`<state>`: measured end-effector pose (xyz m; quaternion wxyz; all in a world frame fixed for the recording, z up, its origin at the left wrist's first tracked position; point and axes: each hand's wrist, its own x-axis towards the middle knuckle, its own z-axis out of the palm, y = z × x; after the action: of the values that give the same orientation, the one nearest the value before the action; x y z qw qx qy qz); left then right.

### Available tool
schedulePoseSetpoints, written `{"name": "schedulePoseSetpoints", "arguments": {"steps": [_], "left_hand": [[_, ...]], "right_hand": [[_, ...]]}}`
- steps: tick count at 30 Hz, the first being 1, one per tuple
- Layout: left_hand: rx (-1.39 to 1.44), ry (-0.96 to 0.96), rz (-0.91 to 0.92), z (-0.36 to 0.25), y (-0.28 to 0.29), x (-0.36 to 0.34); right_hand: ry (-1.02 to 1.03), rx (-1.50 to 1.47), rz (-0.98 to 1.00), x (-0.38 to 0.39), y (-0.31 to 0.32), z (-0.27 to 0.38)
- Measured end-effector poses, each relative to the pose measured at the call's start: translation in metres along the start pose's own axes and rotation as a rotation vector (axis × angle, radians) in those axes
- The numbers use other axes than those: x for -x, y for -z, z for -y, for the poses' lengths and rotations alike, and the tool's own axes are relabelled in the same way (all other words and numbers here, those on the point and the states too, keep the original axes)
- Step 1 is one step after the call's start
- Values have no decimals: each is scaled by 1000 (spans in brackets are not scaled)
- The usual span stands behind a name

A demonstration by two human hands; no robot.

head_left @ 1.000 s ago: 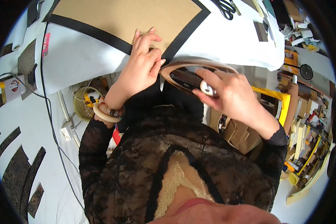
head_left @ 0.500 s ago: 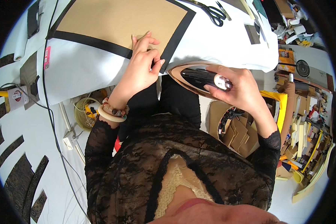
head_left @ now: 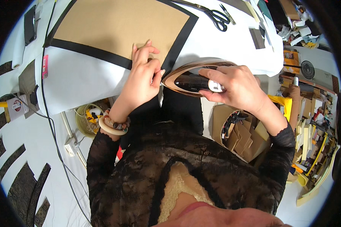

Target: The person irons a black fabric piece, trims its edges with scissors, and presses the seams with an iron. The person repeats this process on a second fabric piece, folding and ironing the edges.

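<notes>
A tan board with a black border (head_left: 117,28) lies on the white-covered table. My left hand (head_left: 143,77) is at its near right corner. Its thumb and forefinger close on the black edge there, while the other fingers rest over the tan face; the pinched spot is mostly hidden. In my right hand (head_left: 240,85) is an iron (head_left: 189,81), black on top with a rose-gold rim, my fingers wrapped round its handle. The iron's tip points left and sits at the board's corner, close to my left thumb. Whether its sole touches the border cannot be seen.
Black scissors (head_left: 216,19) and small snips (head_left: 227,14) lie beyond the iron. A pink item (head_left: 45,66) is at the table's left, near a black cord (head_left: 49,102). Below the table stand a wire basket (head_left: 83,123) and a cardboard box (head_left: 235,132) of scraps.
The iron has moved left with my right hand, its tip now at the board's corner by my left thumb. My left hand keeps its place on the corner.
</notes>
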<state>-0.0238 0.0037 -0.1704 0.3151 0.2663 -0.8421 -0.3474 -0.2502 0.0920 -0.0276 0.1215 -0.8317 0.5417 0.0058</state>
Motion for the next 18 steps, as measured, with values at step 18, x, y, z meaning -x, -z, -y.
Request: {"name": "schedulePoseSetpoints", "arguments": {"steps": [18], "left_hand": [[106, 79, -9, -3, 8, -3]], "right_hand": [[185, 141, 193, -44, 20, -19]]}}
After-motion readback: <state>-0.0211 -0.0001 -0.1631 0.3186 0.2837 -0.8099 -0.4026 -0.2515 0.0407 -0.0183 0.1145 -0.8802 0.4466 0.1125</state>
